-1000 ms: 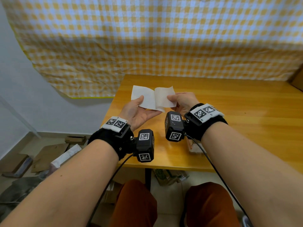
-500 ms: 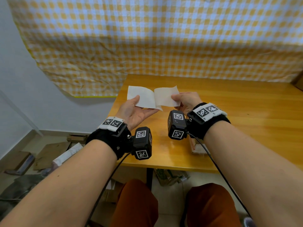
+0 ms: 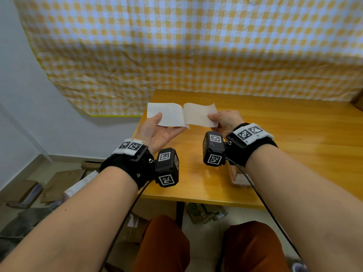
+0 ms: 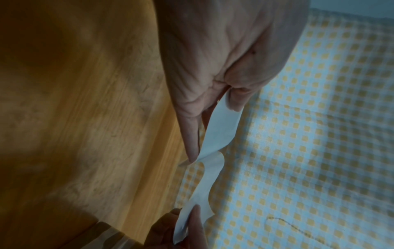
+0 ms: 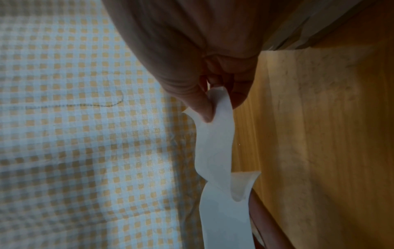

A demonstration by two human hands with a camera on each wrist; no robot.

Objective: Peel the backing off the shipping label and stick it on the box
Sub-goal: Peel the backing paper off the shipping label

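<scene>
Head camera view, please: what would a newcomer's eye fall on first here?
First, the two white sheets held up over the wooden table, joined only along a middle seam. The left hand pinches the left sheet and the right hand the right one. Behind them hangs a yellow checked cloth, filling the upper view.

Left hand (image 4: 213, 67) pinches thin white paper sheet (image 4: 221, 124) at top; right hand (image 4: 192, 230) pinches translucent sheet (image 4: 204, 190) below. Wooden desk (image 4: 74, 118) left, yellow-checked cloth (image 4: 319, 151) right.
</scene>
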